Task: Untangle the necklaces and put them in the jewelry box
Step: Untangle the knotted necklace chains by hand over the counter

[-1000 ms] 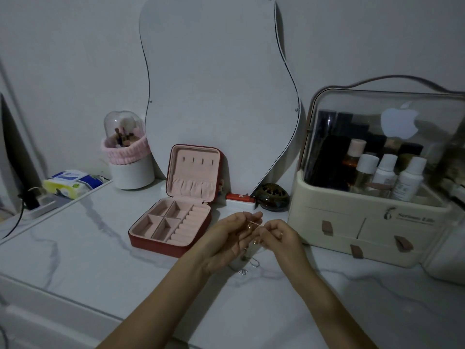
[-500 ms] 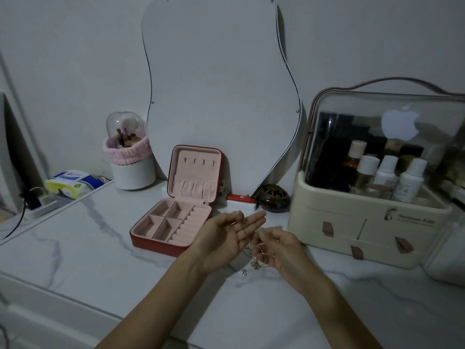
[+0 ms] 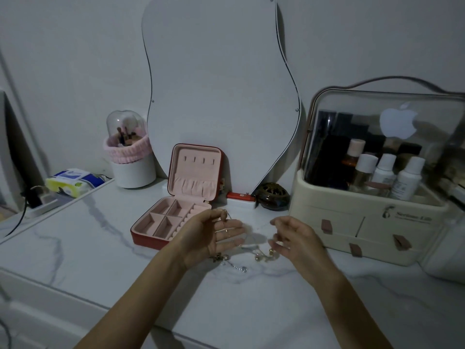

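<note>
A red jewelry box (image 3: 161,239) with a pink lining stands with its lid up on the marble table, its compartments bare. Just right of it, my left hand (image 3: 208,238) is palm up with fingers spread; a thin chain is pinched at thumb and forefinger and drapes over the palm. My right hand (image 3: 294,238) is a short way to the right, fingers curled on the other part of the necklaces (image 3: 261,255). Gold pendants hang between the hands, and a silver clasp end (image 3: 239,268) lies on the table below.
A wavy mirror (image 3: 219,96) leans on the wall behind the box. A cream cosmetics organizer (image 3: 364,227) with bottles stands at the right. A brush holder (image 3: 130,159), a tissue pack (image 3: 73,182), a dark round dish (image 3: 273,196) and a small red item (image 3: 239,196) line the back.
My hands were close together pinching the chains at the fingertips. They have drawn apart, the left palm has turned up and spread, and the chains now stretch between them.
</note>
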